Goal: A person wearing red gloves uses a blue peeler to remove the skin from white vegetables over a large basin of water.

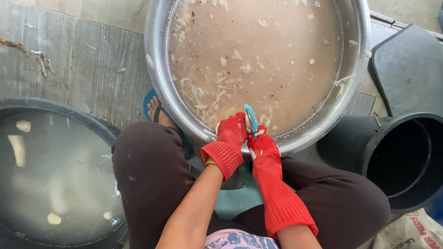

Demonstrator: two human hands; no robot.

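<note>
Both my hands wear red rubber gloves and meet at the near rim of a big steel basin (157,69). My left hand (233,130) is closed around a small pale piece, mostly hidden by the glove. My right hand (260,144) grips a blue-handled peeler (251,119), its blade end pointing up over the water. The basin holds murky brownish water with several pale peelings (217,92) floating in it.
A black tub (99,127) of cloudy water with pale pieces sits at the left. A black bucket (406,159) and a dark lid (408,64) are at the right. My knees in dark trousers flank a teal stool (235,200). Wet grey tile floor lies behind.
</note>
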